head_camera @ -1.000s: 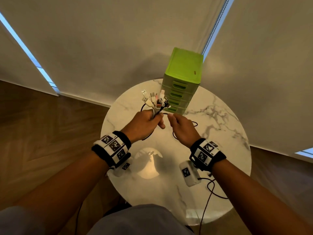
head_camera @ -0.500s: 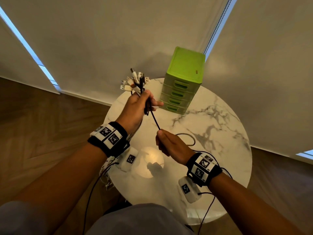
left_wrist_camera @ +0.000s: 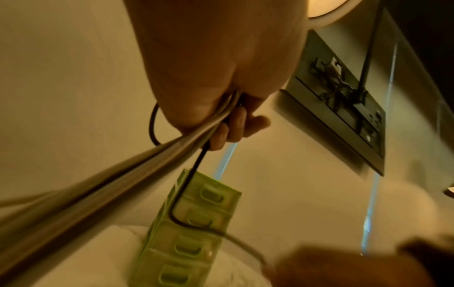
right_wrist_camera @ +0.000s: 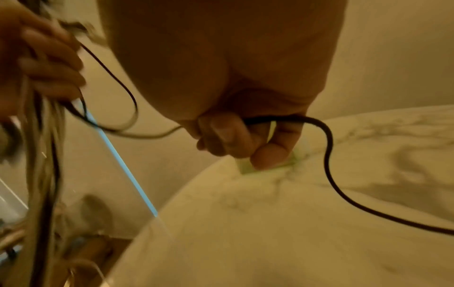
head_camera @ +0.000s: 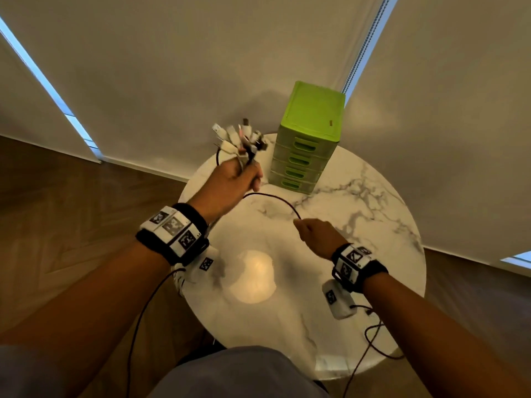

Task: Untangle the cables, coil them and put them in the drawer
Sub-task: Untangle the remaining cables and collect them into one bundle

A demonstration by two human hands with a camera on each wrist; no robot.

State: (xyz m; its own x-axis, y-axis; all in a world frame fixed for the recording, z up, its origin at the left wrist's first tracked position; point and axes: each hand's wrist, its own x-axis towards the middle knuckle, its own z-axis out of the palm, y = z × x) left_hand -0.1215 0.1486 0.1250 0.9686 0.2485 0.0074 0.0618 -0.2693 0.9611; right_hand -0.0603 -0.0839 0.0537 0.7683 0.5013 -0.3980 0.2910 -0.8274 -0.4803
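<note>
The table (head_camera: 373,254) carried the green drawers (head_camera: 304,156), shut, at its far edge. My left hand (head_camera: 230,182), raised just left of them, gripped the bundle (head_camera: 241,139), plugs up. One black cable (head_camera: 273,198) arched from that fist rightward and nearer me into my right hand (head_camera: 316,234), which pinched it. I judged the right nearer for pulling it free.

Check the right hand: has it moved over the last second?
Yes. The right hand, gripping the black cable, has drawn back toward the person and rightward, away from the green drawer unit.
</note>
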